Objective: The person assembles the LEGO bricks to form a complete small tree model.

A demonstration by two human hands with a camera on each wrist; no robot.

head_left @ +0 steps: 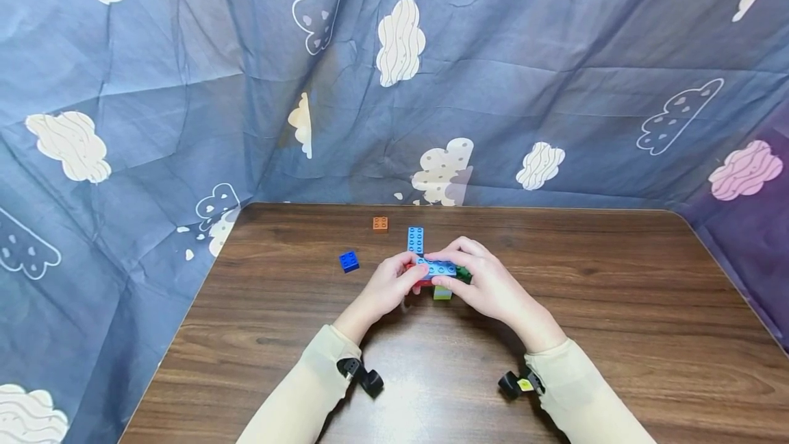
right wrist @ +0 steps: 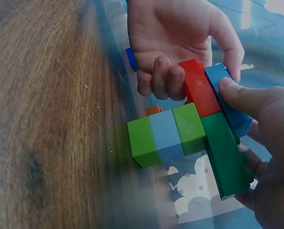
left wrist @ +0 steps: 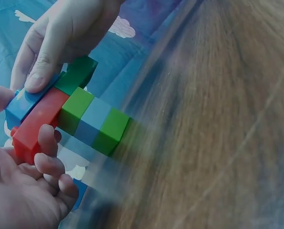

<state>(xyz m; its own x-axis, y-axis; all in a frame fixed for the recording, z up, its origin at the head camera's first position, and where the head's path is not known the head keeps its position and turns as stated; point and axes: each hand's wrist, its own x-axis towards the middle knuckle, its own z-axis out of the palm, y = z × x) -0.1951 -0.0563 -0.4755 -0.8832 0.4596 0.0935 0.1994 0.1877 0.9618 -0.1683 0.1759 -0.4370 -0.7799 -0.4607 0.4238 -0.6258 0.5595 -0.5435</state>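
Both hands meet on a small assembly of toy building bricks. A long blue brick (head_left: 440, 268) lies on top, across a red brick (left wrist: 39, 119) and a dark green brick (right wrist: 225, 155) set end to end. Beneath these runs a column of a lime brick (right wrist: 188, 126), a light blue brick (right wrist: 167, 136) and another lime brick (right wrist: 144, 143). My left hand (head_left: 388, 283) holds the red end, fingers curled below and thumb at the blue brick's end. With thumb and fingers my right hand (head_left: 493, 279) pinches the blue brick. Whether the column touches the table cannot be told.
On the wooden table (head_left: 259, 334), a dark blue brick (head_left: 348, 262) lies left of the hands. An orange brick (head_left: 380, 223) sits farther back, and a long light blue brick (head_left: 416, 239) is just behind the assembly. A cloud-patterned cloth (head_left: 351, 88) hangs beyond the table's far edge.
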